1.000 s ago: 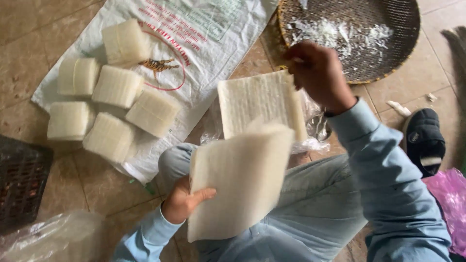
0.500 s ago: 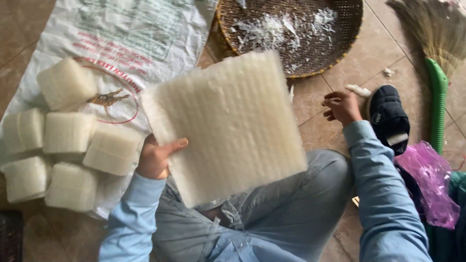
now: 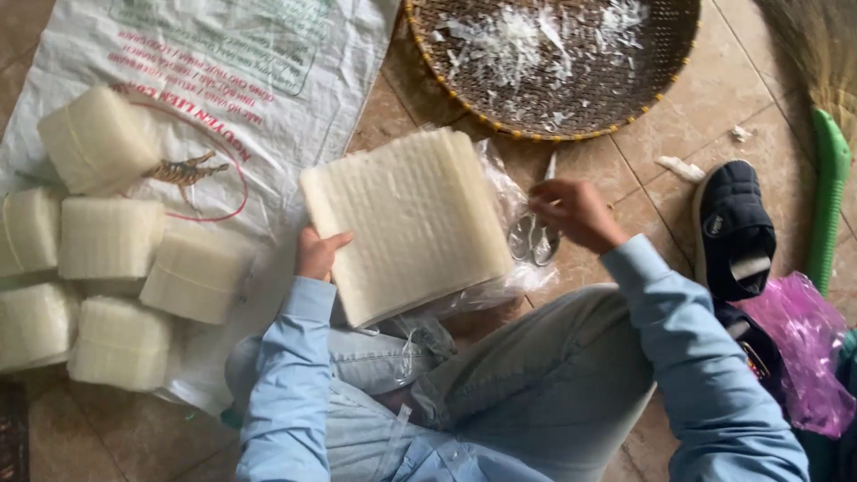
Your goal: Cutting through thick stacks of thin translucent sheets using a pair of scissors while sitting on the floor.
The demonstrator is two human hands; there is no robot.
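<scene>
Seated on tiled floor [image 3: 107, 437]: left hand [image 3: 317, 253] grips ribbed white square stack [image 3: 406, 223]; right hand [image 3: 576, 212] closes on metal scissors [image 3: 536, 236] beside it.

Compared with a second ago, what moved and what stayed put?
The white sheet stack was gathered whole and lowered onto the lap, left hand gripping its edge. The right hand let go and reached the scissors. Bundles on the sack stayed.

left hand [image 3: 317, 253] holding white stack [image 3: 412, 219] (tilted), scissors [image 3: 534, 234]
</scene>
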